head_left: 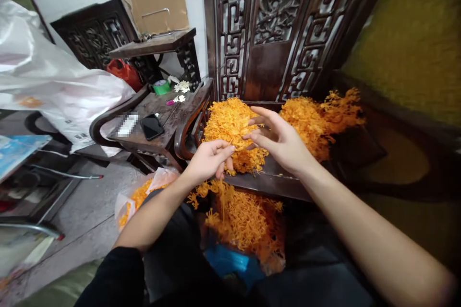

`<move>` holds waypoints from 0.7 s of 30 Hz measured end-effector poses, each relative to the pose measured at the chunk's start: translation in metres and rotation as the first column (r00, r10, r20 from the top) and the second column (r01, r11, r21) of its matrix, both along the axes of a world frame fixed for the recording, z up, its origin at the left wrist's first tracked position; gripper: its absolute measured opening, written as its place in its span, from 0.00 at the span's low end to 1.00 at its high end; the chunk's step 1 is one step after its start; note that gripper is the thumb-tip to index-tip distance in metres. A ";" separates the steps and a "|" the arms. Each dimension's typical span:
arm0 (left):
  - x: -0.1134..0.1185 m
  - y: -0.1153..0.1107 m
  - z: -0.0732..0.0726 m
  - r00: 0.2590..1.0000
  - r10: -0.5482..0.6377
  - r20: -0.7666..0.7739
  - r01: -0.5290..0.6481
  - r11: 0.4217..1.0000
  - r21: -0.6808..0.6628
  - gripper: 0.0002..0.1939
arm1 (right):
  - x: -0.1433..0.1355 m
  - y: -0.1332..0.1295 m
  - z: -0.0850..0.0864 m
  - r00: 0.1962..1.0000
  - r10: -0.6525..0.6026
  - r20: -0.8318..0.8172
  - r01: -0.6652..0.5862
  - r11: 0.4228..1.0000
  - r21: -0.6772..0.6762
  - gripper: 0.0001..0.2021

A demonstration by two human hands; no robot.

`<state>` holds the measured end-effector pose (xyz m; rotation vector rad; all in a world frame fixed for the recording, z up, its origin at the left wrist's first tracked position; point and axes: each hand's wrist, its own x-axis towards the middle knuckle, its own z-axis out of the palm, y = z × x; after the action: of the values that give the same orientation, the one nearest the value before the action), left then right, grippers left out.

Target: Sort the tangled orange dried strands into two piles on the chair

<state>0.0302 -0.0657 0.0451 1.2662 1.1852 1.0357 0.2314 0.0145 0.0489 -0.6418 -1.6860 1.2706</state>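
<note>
My left hand [212, 157] is closed, thumb against fingers, on an orange strand piece [224, 196] that dangles below it. My right hand [275, 136] is just to the right with its fingers apart, in front of an orange heap [230, 117] on the dark wooden bench; nothing shows clearly between its fingers. A second orange heap [306, 115] lies to the right on the same bench. Below the bench edge, near my lap, a mass of orange strands [248, 220] fills a container with blue [232, 261] showing at its front.
On a side table [173, 105] at left lie a black phone [151, 126], green tape [162, 87] and small white pieces [182, 87]. A large white bag [61, 81] stands further left. A plastic bag with orange pieces [139, 196] sits low by my left forearm.
</note>
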 end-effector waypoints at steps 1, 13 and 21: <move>-0.003 0.000 -0.003 1.000 -0.005 -0.010 0.005 1.000 -0.009 0.19 | 0.001 0.000 -0.003 0.996 -0.042 0.082 0.031 0.991 0.132 0.33; -0.018 0.013 -0.017 0.996 -0.061 -0.072 0.048 0.985 -0.166 0.20 | -0.031 0.010 -0.018 0.758 -0.468 0.454 -0.322 0.336 0.885 0.40; -0.017 0.020 -0.019 0.998 0.034 0.049 -0.025 0.985 -0.172 0.16 | -0.047 0.029 -0.047 0.855 -0.511 0.091 -0.026 0.131 0.991 0.27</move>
<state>0.0137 -0.0455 0.0259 1.0845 1.2291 0.9609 0.1847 0.0431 0.0019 -0.3069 -2.1713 -0.4832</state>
